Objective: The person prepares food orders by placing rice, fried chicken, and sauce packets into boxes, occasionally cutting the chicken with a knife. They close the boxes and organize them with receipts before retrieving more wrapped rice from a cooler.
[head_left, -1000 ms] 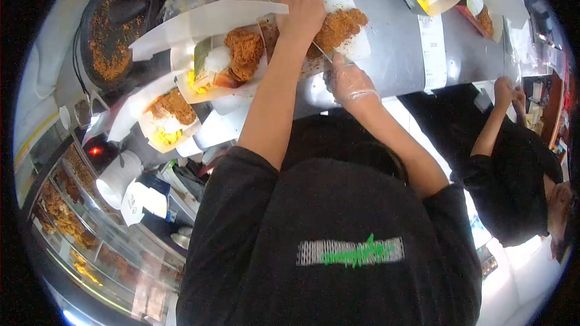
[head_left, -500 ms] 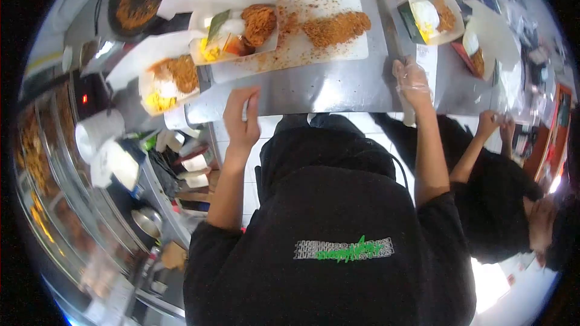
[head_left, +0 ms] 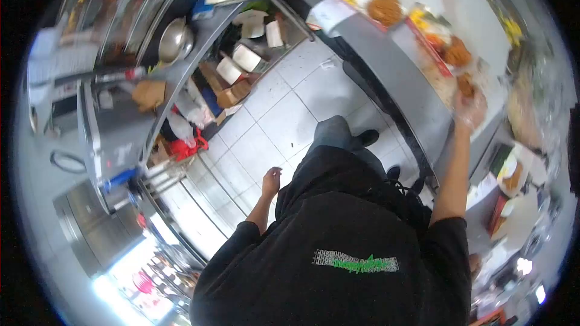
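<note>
My right hand (head_left: 470, 110), in a clear plastic glove, is closed on a brown crumbed piece of food (head_left: 465, 84) over the white cutting board (head_left: 496, 92) at the upper right. Just beyond it stands an open box (head_left: 432, 42) with fried chicken, something yellow and red sauce. Another box (head_left: 370, 0) with a brown piece, rice and yellow food is farther left on the metal counter (head_left: 386, 63). My left hand (head_left: 272, 180) hangs bare over the floor, away from the counter. Its fingers are curled, too small to make out whether anything is in them.
White floor tiles (head_left: 266, 127) lie between the counter and a shelf with open boxes (head_left: 246, 58). A metal bowl (head_left: 176, 40) sits at the upper left. More filled boxes (head_left: 512, 175) are at the right. A red bag (head_left: 186, 145) is low on the left.
The view has swung to the left. My right hand has moved over the cutting board and taken hold of a brown piece. My left hand has dropped away from the counter's edge.
</note>
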A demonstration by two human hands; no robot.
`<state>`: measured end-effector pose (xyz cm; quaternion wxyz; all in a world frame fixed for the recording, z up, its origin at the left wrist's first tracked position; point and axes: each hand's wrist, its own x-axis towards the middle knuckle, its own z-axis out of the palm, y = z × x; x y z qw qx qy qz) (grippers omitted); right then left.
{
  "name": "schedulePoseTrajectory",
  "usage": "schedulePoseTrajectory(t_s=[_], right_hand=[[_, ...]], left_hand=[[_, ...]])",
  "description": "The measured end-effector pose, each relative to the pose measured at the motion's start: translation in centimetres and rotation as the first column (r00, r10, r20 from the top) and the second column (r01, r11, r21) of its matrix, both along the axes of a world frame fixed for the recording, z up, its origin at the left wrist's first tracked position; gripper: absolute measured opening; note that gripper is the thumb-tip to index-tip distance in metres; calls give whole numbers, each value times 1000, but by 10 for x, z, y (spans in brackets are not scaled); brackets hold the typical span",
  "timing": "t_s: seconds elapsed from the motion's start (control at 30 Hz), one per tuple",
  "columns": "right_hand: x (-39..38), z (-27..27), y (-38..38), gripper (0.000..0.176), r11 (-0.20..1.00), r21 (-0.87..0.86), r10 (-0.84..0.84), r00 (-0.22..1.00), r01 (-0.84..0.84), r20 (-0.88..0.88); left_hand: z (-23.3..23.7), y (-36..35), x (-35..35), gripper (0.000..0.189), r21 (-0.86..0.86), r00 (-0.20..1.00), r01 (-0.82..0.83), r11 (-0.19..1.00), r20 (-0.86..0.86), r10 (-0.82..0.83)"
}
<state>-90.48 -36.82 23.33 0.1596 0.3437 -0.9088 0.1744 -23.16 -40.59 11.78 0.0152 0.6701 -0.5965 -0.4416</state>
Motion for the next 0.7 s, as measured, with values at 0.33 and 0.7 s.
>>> schedulePoseTrajectory(t_s=[0.33, 0.7], right_hand=[[124, 38, -46, 44, 910, -404, 282, 856, -96, 433], [352, 155, -495, 27, 706, 215, 639, 738, -675, 216]], left_hand=[[-27, 14, 99, 33, 210, 985, 61, 976, -171, -25], [-80, -170, 338, 25, 235, 977, 213, 948, -60, -205]])
